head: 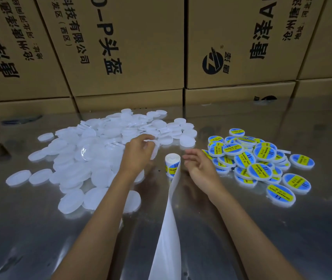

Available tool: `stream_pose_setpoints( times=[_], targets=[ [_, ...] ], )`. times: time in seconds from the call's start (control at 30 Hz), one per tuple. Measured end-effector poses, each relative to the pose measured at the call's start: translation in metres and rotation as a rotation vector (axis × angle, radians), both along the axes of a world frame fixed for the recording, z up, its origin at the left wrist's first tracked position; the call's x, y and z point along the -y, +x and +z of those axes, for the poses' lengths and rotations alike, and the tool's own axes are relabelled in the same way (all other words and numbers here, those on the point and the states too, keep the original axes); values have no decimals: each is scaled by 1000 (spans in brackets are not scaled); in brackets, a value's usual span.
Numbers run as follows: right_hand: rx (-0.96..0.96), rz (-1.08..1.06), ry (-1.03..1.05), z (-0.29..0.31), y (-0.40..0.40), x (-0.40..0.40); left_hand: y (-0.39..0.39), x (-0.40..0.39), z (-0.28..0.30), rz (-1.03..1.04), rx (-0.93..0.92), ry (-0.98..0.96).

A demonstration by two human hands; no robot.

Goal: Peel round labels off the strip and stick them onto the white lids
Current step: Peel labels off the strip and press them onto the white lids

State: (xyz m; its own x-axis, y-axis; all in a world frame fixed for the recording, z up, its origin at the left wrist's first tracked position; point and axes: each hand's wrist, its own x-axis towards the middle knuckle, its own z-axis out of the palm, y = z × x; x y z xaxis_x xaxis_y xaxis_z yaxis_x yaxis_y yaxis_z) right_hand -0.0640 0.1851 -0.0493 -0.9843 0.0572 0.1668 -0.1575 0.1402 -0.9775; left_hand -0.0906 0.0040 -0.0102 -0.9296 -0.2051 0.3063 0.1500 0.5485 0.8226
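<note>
"SOLDERING PASTE" is printed in black on the yellow band of the blue round labels on the labelled lids (260, 171), right of centre; a "II"-like mark is seen beside it. The same wording is partly visible on the label roll (172, 165) at centre. Far cardboard boxes (124, 47) are printed sideways with Chinese characters, including "科技有限公司", "头盔" and "(西区)". Remaining box text is cut off.
</note>
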Motion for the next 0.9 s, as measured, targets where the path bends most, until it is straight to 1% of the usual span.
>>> stream_pose_setpoints(
  times=[0.07,0.17,0.2,0.27,0.37,0.47,0.63,0.8,0.9],
  targets=[
    [6,51,30,-3,-1,2,6,3,7,13,4,317],
    [37,131,69,-5,-2,3,20,8,15,-53,75,688],
    [47,154,77,-5,-3,3,24,8,16,-97,93,776],
    [57,188,81,-5,-1,5,31,4,15,-162,119,869],
    [33,168,120,-3,1,7,37,-6,13,-256,139,897],
    [-4,145,104,-2,4,7,40,-16,11,-286,138,821],
    [-27,144,127,-2,7,7,44,-26,7,-293,47,702],
    [-11,77,99,-4,7,9,43,-27,4,-279,13,632],
    [-32,31,120,-8,7,9,44,-28,4,-282,0,595]
  ],
)
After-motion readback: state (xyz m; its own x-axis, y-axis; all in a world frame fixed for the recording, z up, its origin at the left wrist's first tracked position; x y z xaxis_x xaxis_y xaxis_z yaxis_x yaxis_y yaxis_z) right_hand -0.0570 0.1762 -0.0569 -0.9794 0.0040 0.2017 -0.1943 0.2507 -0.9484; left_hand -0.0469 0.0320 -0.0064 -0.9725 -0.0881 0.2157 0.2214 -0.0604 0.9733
